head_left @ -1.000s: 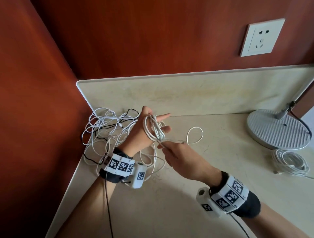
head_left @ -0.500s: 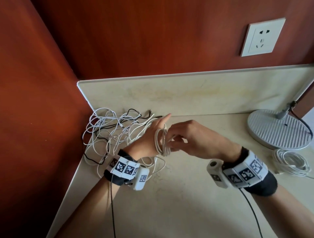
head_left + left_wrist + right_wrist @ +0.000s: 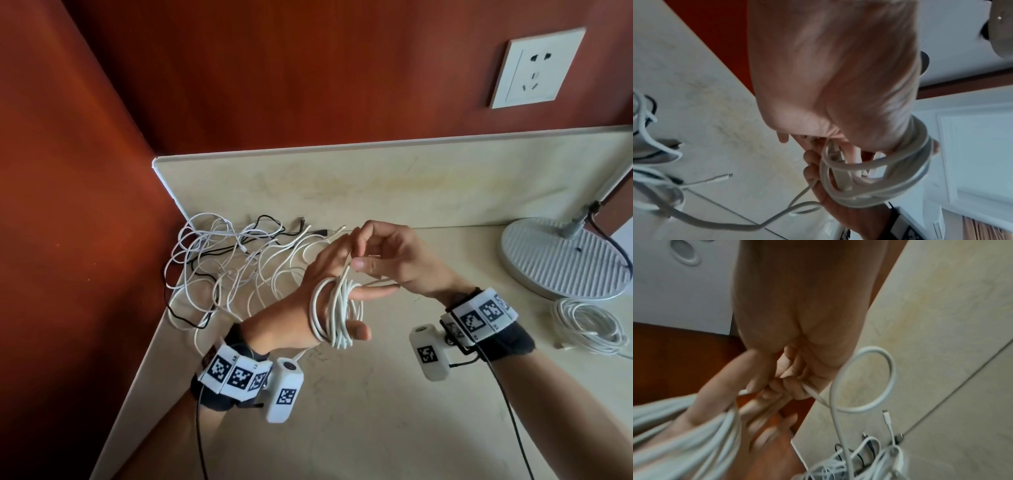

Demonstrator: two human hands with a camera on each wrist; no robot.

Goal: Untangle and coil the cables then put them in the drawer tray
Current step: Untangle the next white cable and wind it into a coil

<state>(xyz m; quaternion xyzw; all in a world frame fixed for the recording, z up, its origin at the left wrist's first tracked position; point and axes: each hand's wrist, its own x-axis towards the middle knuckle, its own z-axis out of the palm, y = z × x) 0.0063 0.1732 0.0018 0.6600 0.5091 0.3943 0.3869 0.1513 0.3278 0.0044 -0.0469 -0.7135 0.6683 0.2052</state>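
Note:
A white cable (image 3: pixel 337 313) is wound in several turns round the fingers of my left hand (image 3: pixel 301 294), raised over the counter; the left wrist view shows the same coil (image 3: pixel 879 186) wrapped below the palm. Just above the coil my right hand (image 3: pixel 354 262) pinches the cable's short free end, and in the right wrist view the end (image 3: pixel 813 394) runs out between its curled fingers. A tangle of white and black cables (image 3: pixel 233 270) lies in the counter's back left corner, behind the left hand. No drawer or tray is in view.
A finished coil of white cable (image 3: pixel 589 325) lies at the right beside a round white lamp base (image 3: pixel 561 257). The beige backsplash (image 3: pixel 394 185) and red walls close the corner. A wall socket (image 3: pixel 537 68) is up right. Bare counter (image 3: pixel 376 411) lies in front.
My right hand has carried the cable's tail round the left hand from below to above it. The loose loop on the counter is gone, taken up into the coil.

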